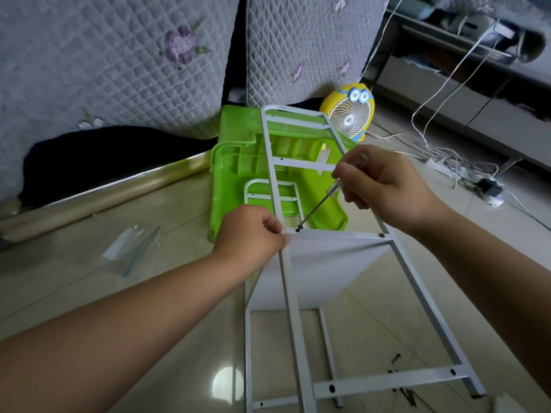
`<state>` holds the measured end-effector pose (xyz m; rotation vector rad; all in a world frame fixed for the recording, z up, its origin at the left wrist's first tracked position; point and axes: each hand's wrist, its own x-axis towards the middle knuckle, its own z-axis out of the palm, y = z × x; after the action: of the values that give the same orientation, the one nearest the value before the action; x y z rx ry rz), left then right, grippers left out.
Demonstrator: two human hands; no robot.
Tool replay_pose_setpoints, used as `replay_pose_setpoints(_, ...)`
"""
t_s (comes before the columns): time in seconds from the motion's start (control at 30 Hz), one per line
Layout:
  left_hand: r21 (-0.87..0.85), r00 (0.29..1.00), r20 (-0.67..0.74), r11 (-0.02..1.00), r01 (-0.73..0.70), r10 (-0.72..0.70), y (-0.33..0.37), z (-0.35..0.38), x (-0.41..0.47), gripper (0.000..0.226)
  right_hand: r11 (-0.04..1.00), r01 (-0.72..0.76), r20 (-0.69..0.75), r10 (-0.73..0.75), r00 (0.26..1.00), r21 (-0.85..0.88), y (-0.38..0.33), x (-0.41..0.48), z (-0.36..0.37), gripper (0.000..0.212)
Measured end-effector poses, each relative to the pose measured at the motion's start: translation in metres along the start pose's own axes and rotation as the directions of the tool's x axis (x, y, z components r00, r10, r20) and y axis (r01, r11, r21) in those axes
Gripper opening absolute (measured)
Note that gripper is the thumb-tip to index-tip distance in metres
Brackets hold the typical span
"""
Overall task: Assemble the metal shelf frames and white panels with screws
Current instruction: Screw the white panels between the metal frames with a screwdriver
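Observation:
A white metal ladder-shaped shelf frame (417, 290) lies in front of me, running from near my knees to the green stool. A second frame (247, 338) lies beneath it. A white panel (322, 269) stands between them under a crossbar. My left hand (253, 231) pinches the upper frame's left rail at that crossbar. My right hand (384, 186) grips a screwdriver (317, 205) whose tip sits on a dark screw (297, 230) in the crossbar. A second screw (381, 234) shows at the crossbar's right end.
A green plastic stool (238, 162) lies overturned under the frame's far end. Loose dark screws (402, 383) lie on the tiled floor near the frame's near end. A clear plastic bag (131, 248) is at left, a yellow fan (348, 111) and white cables (447, 156) behind.

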<state>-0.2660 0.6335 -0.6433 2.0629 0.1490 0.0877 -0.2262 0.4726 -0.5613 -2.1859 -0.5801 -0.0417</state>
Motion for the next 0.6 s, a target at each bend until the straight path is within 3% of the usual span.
replay_pose_setpoints(0.17,0.010,1.000,0.006,1.000,0.000,0.000,0.0002,-0.0001,-0.0001,0.009,0.999,-0.011,0.041,0.010,0.999,0.034,0.0013,0.0006,-0.0083,0.009)
replay_pose_setpoints(0.6,0.040,1.000,-0.003,0.999,-0.005,0.005,0.0016,0.0004,-0.0011,0.009,0.997,-0.059,0.010,0.059,0.998,0.058,0.0047,-0.0049,-0.0103,0.023)
